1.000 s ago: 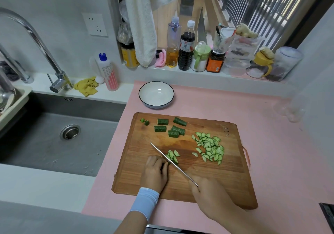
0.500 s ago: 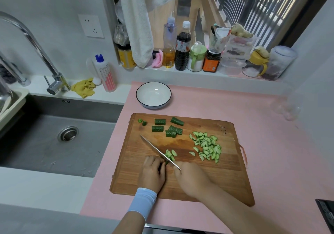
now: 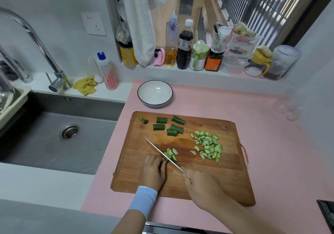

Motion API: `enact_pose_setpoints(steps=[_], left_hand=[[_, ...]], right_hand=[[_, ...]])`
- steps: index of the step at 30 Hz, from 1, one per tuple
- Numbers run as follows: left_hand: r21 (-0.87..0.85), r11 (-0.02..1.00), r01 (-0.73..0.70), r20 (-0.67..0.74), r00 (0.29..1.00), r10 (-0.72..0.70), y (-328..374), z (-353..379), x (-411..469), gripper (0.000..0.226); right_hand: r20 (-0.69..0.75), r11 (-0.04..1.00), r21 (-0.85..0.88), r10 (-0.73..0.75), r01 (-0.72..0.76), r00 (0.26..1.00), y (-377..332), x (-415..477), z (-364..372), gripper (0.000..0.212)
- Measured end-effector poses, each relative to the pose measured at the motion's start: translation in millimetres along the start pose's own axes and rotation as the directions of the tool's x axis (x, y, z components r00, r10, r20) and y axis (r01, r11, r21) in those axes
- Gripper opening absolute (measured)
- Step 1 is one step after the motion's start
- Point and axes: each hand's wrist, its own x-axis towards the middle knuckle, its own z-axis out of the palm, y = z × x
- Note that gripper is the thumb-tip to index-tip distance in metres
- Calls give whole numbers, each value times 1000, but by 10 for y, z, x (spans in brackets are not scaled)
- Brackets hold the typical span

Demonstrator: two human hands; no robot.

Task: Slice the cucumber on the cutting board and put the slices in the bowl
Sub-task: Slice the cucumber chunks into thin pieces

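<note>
A wooden cutting board [image 3: 226,181] lies on the pink counter. My left hand [image 3: 153,172] curls over a short cucumber piece [image 3: 173,158], mostly hidden under its fingers. My right hand [image 3: 202,186] grips the handle of a knife [image 3: 166,157], whose blade runs up-left against the left hand's knuckles. A few fresh slices [image 3: 171,152] lie right of the blade. A larger pile of slices [image 3: 207,146] sits on the board's right half. Several uncut cucumber chunks [image 3: 169,125] and two small end bits [image 3: 143,120] lie near the far edge. The white bowl [image 3: 155,93] stands empty behind the board.
A steel sink [image 3: 59,138] with a tap [image 3: 45,53] lies to the left. Bottles and jars [image 3: 184,45] crowd the window ledge behind the bowl. A yellow cloth [image 3: 85,86] and a dish soap bottle [image 3: 107,72] sit by the tap. A towel [image 3: 139,22] hangs overhead.
The knife rocked through a cutting stroke: the right hand slid up-left toward the left hand, then drew back down-right. The left hand stayed on the cucumber piece.
</note>
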Motion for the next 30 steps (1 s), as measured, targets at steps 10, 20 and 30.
enact_pose_setpoints(steps=[10, 20, 30], left_hand=[[-13, 1000, -11, -7, 1000, 11, -31, 13, -1, 15], [-6, 1000, -8, 5, 1000, 8, -16, -2, -15, 13], [-12, 1000, 3, 0, 1000, -3, -13, -9, -16, 15]], right_hand=[[35, 999, -10, 37, -37, 999, -41, 146, 43, 27], [24, 1000, -8, 28, -28, 999, -185, 309, 70, 27], [12, 1000, -5, 5, -5, 1000, -49, 27, -34, 44]])
